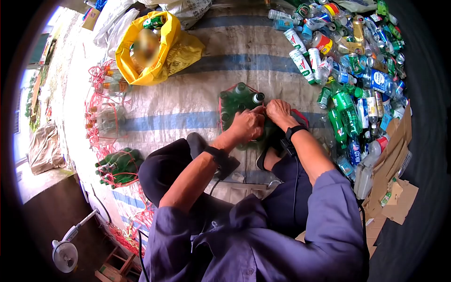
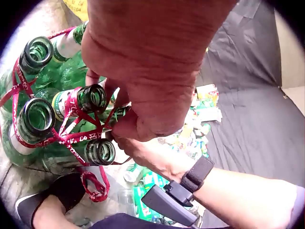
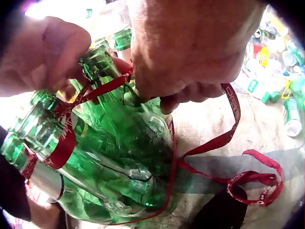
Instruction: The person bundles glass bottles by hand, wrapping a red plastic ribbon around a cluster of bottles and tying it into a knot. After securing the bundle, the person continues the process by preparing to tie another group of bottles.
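A bundle of green glass bottles (image 1: 241, 90) stands upright on the ground sheet in front of the person. Red printed ribbon (image 2: 71, 136) winds round and between the bottle necks. At the bundle's near right side, the left hand (image 1: 248, 126) has its fingers curled in among the necks, pinching the ribbon where strands meet. Right beside it, the right hand (image 1: 280, 113) grips a length of the same ribbon (image 3: 109, 87) close by a bottle neck. From under that hand a loose ribbon tail (image 3: 233, 119) runs down and coils on the sheet. Some fingertips are hidden behind the necks.
Crushed cans and plastic bottles (image 1: 347, 105) lie heaped at the right, beside cardboard (image 1: 392, 155). A yellow bag (image 1: 181, 49) stands at the back left. Tied bottle bundles (image 1: 120, 167) line the left side, and a fan (image 1: 66, 256) stands lower left.
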`<state>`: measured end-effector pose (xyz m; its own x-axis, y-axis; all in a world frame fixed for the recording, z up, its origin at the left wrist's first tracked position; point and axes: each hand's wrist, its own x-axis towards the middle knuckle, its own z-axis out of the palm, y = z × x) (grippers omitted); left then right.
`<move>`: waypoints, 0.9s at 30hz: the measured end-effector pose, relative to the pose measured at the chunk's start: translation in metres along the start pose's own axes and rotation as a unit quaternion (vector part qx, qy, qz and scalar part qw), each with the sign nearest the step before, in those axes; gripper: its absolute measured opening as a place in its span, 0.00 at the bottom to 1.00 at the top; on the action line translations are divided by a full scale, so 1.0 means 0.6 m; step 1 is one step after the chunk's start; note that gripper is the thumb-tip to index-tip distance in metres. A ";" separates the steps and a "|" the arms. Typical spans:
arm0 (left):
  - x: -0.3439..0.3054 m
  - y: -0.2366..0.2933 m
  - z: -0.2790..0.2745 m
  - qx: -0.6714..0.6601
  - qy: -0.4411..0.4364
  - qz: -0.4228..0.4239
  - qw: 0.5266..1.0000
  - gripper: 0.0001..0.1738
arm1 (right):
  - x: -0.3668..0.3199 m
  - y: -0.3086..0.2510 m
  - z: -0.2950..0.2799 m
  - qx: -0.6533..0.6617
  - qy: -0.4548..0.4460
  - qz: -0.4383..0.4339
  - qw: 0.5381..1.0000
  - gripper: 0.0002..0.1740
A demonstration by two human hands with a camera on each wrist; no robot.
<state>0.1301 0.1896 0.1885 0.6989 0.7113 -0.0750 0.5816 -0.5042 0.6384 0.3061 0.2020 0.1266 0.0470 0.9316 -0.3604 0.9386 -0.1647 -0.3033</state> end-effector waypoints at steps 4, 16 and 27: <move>0.010 -0.014 0.009 -0.061 -0.048 -0.037 0.996 0.05 | -0.002 -0.012 -0.013 -0.017 -0.014 0.002 1.000 0.17; 0.019 -0.064 0.037 0.118 0.083 0.261 0.955 0.04 | 0.008 -0.001 0.013 0.008 0.066 -0.014 0.998 0.18; 0.013 -0.024 0.008 0.046 0.017 0.078 0.996 0.05 | 0.003 -0.017 -0.029 0.080 -0.082 0.041 0.993 0.27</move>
<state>0.1289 0.2001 0.1749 0.7699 0.6364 0.0468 0.5041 -0.6515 0.5670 0.3025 0.2110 0.1445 0.0521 0.8503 -0.5237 0.8674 -0.2984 -0.3982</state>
